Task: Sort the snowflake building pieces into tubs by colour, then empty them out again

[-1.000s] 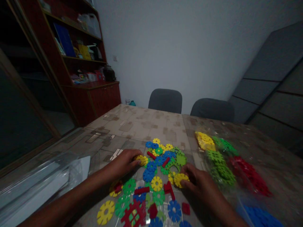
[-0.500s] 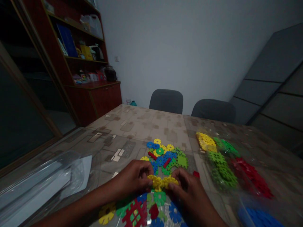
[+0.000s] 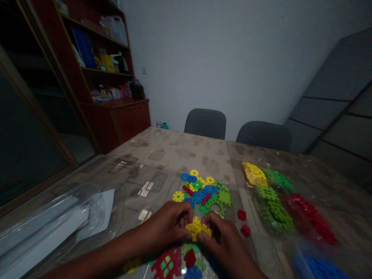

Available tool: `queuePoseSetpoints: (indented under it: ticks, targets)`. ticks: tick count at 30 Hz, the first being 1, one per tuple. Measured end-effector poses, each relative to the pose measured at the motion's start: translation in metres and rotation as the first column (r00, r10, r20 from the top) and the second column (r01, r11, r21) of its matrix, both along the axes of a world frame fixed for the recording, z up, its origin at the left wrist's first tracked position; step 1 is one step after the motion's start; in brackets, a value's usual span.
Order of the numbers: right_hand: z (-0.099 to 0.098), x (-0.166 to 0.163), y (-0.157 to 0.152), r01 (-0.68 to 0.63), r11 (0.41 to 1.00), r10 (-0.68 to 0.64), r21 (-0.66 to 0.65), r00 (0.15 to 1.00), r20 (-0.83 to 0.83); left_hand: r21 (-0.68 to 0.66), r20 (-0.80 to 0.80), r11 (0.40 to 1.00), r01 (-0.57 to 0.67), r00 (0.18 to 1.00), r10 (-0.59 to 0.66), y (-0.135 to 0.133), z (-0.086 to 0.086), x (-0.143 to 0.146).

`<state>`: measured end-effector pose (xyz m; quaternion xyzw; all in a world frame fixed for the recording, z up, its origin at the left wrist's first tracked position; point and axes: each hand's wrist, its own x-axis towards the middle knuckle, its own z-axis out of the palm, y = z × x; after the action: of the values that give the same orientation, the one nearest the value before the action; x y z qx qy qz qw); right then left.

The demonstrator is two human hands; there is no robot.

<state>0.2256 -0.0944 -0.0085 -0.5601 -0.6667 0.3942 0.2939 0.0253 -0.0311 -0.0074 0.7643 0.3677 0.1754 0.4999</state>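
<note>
Both hands [image 3: 194,232] pinch the yellow gear pieces [image 3: 197,228] between them.

Yellow plastic gear-shaped discs [image 3: 198,228] show at the near edge of the glossy tabletop [image 3: 174,151], patterned in beige and brown rectangles. The loose heap of plastic pieces [image 3: 207,192] mid-table mixes blue, yellow, green and red. The grid-shaped plastic square [image 3: 167,265] is red.

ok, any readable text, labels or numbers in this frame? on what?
No readable text anywhere.
Blue book, yellow box on the shelf: too dark and blurred.
White sheet: no print visible.
Yellow pieces in left hand and right hand: no markings.
</note>
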Motion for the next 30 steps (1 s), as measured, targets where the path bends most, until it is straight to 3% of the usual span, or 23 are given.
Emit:
queuePoseSetpoints:
  ticks: [2,4,6,8,13,18,25,30]
  targets:
    - [0.005,0.0,0.003,0.016,0.999,-0.018,0.033,0.997,0.072,0.037,-0.009,0.999,0.023,1.0,-0.022,0.005,0.008,-0.004]
    - [0.007,0.0,0.006,0.008,0.999,-0.013,0.042,0.992,0.126,0.167,-0.073,0.986,0.018,0.997,-0.006,0.013,0.017,-0.011]
    - [0.006,-0.001,0.01,-0.01,0.998,-0.001,0.054,0.981,0.193,0.336,-0.188,0.942,0.005,0.98,0.062,0.023,0.021,-0.02]
    - [0.003,-0.003,0.012,-0.021,0.998,0.001,0.067,0.962,0.273,0.421,-0.299,0.907,0.008,0.945,0.13,0.031,0.02,-0.027]
    - [0.009,-0.011,0.019,-0.018,1.0,0.015,0.001,0.899,0.438,0.396,-0.394,0.916,0.061,0.912,0.11,0.037,0.011,-0.034]
    - [0.023,-0.018,0.035,-0.046,0.992,0.109,-0.12,0.799,0.592,0.373,-0.402,0.922,0.105,0.914,0.059,0.032,0.014,-0.031]
    - [0.018,-0.01,0.037,-0.102,0.99,0.138,-0.1,0.857,0.497,0.336,-0.307,0.937,0.095,0.951,0.014,0.03,0.016,-0.029]
    - [0.013,0.002,0.023,-0.118,0.992,0.122,-0.033,0.977,0.176,0.252,-0.227,0.955,0.155,0.969,-0.097,0.021,0.019,-0.025]
